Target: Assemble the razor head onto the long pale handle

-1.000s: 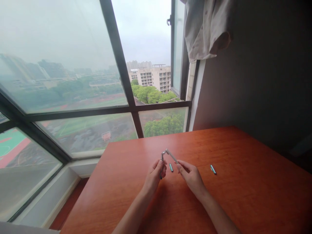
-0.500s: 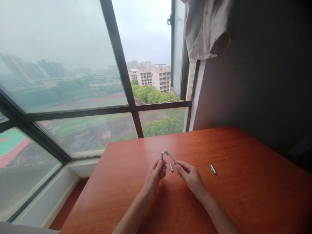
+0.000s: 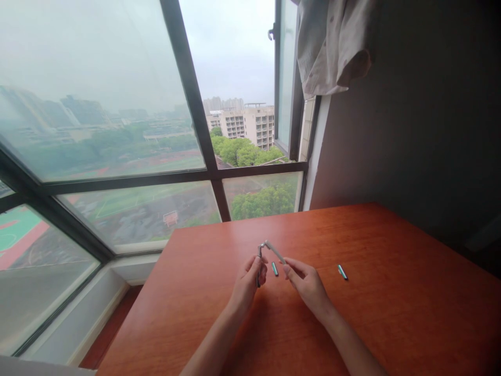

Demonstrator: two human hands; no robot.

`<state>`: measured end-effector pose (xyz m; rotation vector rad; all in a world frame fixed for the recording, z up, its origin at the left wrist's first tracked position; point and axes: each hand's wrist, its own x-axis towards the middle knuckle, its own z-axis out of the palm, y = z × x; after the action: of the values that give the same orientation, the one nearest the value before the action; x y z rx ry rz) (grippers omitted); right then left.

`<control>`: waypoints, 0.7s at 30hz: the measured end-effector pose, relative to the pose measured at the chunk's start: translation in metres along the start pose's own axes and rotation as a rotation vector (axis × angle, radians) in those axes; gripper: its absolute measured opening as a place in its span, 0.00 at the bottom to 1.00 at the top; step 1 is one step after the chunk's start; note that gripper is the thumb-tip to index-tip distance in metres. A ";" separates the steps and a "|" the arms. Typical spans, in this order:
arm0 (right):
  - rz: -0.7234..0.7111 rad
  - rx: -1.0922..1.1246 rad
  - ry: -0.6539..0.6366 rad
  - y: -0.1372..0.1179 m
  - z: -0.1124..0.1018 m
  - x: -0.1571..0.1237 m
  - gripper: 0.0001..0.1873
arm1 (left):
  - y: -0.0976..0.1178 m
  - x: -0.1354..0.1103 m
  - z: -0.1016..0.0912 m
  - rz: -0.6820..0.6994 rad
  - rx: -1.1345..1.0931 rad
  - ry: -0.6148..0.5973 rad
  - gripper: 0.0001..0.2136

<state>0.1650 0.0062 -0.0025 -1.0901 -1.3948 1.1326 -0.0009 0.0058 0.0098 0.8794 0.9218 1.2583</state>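
The left hand (image 3: 249, 275) grips a slim silver-and-black metallic handle (image 3: 260, 251), nearly upright; the right hand (image 3: 303, 278) pinches a thin grey rod (image 3: 276, 251), its long axis slanting up-left toward the handle's head; contact unclear.

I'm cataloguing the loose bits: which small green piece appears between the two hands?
The left green piece, seen between left hand and right hand; the right green piece lies right of both.

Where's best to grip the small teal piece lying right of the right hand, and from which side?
Probably pinch the teal piece at mid-length, across its long sides, from above: it's slim and lies on the table, both long sides exposed.
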 end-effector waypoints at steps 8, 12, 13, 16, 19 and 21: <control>-0.040 -0.049 0.034 -0.004 0.000 0.000 0.24 | 0.000 0.000 -0.001 -0.007 -0.004 0.002 0.18; -0.018 -0.038 0.055 -0.003 -0.001 0.000 0.25 | 0.001 -0.001 0.001 -0.006 -0.005 0.012 0.19; -0.012 -0.027 0.050 -0.003 -0.001 0.000 0.25 | 0.002 -0.001 0.001 -0.005 -0.006 0.012 0.18; -0.007 0.009 0.019 -0.002 0.000 0.000 0.24 | 0.002 -0.001 0.002 -0.009 -0.011 0.007 0.19; 0.004 0.032 -0.004 -0.001 0.001 0.000 0.25 | 0.003 -0.002 0.003 -0.011 -0.014 0.005 0.19; 0.009 0.036 -0.004 -0.001 0.001 0.000 0.25 | 0.003 -0.002 0.003 -0.011 -0.017 0.005 0.19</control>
<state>0.1637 0.0057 -0.0018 -1.0703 -1.3688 1.1630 0.0008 0.0041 0.0143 0.8571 0.9174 1.2574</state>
